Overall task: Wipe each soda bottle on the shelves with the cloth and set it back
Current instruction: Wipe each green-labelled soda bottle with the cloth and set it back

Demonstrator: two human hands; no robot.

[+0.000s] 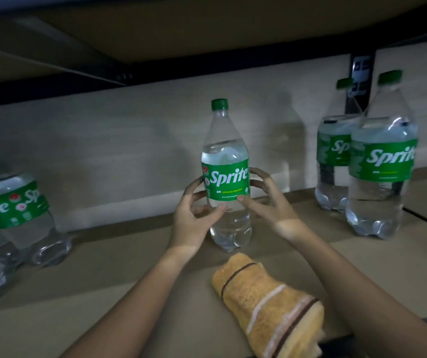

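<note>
Here the middle bottle (226, 177) stands upright on the shelf (129, 280), clear with a green cap and green label; the left hand (194, 215) curls round its left side with the thumb across the front below the label; the right hand (261, 200) wraps its right side, thumb at the label's lower edge; the rolled orange cloth (269, 306) with dark and pale stripes lies on the shelf near the person, just right of the bottle's base, touched by neither hand; two more bottles (380, 161) stand at the far right; others (13, 215) crowd the left edge.
</note>
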